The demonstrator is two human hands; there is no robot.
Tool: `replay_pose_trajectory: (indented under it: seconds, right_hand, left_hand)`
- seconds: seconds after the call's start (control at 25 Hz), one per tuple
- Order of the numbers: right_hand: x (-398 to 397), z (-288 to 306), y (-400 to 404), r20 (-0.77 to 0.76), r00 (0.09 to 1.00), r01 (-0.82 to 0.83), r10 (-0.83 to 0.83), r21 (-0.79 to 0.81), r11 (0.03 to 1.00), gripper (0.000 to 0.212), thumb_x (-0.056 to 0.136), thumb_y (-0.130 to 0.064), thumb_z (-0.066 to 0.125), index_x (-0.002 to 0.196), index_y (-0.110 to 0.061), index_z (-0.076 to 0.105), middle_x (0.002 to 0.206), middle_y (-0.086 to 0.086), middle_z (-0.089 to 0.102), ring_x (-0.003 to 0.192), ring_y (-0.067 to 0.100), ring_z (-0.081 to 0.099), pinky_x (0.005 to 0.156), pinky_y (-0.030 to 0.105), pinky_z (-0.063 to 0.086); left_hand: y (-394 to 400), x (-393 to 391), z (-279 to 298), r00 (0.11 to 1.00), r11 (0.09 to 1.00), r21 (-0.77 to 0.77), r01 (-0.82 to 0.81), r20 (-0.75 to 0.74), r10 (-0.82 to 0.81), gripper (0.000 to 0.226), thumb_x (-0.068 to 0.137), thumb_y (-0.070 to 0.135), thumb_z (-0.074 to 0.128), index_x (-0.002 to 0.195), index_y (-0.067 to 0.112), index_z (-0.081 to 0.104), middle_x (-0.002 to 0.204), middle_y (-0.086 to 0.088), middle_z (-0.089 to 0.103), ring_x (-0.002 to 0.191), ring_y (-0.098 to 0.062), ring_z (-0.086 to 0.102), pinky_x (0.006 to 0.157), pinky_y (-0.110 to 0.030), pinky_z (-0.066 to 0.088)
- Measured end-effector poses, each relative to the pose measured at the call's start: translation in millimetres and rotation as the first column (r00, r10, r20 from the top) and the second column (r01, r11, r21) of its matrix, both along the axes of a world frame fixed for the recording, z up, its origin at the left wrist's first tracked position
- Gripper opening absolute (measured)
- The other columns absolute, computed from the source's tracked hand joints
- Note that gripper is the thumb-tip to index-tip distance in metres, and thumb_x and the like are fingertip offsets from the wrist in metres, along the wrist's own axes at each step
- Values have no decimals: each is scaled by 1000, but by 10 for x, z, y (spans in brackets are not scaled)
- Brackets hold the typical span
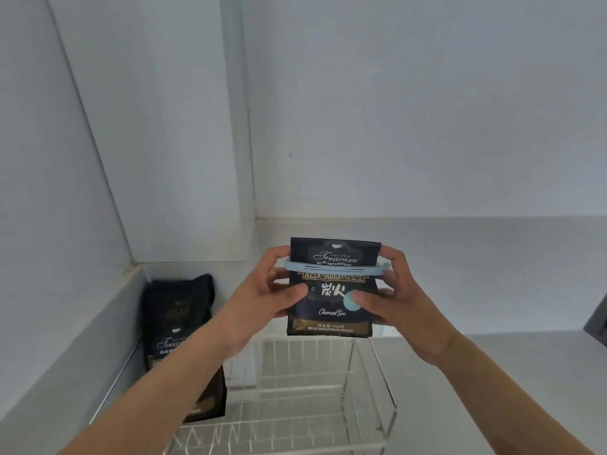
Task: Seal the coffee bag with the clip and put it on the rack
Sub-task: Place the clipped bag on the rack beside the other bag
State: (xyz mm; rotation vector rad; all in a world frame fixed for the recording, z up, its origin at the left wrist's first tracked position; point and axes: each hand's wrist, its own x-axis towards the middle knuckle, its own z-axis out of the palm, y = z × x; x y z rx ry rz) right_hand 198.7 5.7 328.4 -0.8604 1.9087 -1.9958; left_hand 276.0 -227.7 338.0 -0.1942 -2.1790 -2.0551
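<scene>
Now, what is near: a white wire rack (295, 392) stands low in the view, on a pale counter (492, 372) in a corner of white walls (394, 110).
Second bag: a dark coffee bag (179, 320) stands upright at the left of the rack, close to the wall; the left forearm hides its lower right part.
Far right: a dark thing (596, 321) peeks in at the edge; it is cut off, so I cannot tell what it is.
In the way: both arms cross the lower view and cover parts of the rack.
Held bag: a black coffee bag (331, 310) with gold and white print is up in the air, upright, above the back of the rack, not touching it.
Clip: a long light blue clip (338, 269) lies straight across the bag near its top, and both its ends stick out past the bag's sides.
Left hand (262, 297): it holds the bag's left side, thumb on the front, fingers up by the clip's left end.
Right hand (391, 300): it holds the bag's right side, thumb on the front over a pale blue round spot, fingers by the clip's right end.
Count: two coffee bags, one clip, one rack, two hands.
</scene>
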Motion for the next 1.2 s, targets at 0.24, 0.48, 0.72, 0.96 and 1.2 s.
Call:
replay_pose_trajectory:
  seconds: [0.24,0.48,0.72,0.96,1.2]
  right_hand:
    - [101,-569,-646,121,992,-45,39,46,998,56,81,-16,76,121,-43,47,121,-3,61,99,15,71,67,34,62]
    - [57,-924,-723,206,978,-45,21,111,993,54,82,-14,76,118,-41,48,123,4,59,94,20,72,66,36,62]
    - [-3,-1238,-777,273,961,-18,-33,181,983,52,83,-10,74,114,-43,48,123,4,59,92,23,70,62,32,62]
    - [-25,-1425,-814,283,959,-33,-32,224,974,53,84,-12,73,113,-47,47,123,0,57,99,23,65,64,33,62]
    - [-33,-1486,-844,270,961,-9,-62,253,967,68,82,-12,75,126,-47,37,126,2,54,105,27,63,72,43,64]
  left_hand:
    - [-499,269,-489,974,984,-24,-178,139,180,43,88,9,68,115,39,53,118,-6,65,100,-19,70,77,-35,61]
    - [-486,242,-846,935,975,-38,-220,275,222,44,91,7,64,119,38,49,121,-2,64,104,-24,67,84,-43,59]
    - [-427,151,-1171,887,962,-20,-271,384,258,45,92,6,62,120,38,47,121,-3,63,101,-24,68,81,-47,60]
    - [-440,126,-1392,869,956,-11,-292,415,270,44,93,6,60,119,39,47,120,-2,62,100,-21,67,74,-39,62]
    - [-475,97,-1491,864,943,-8,-332,399,308,52,90,6,64,123,41,42,124,-2,55,109,-22,61,75,-35,62]
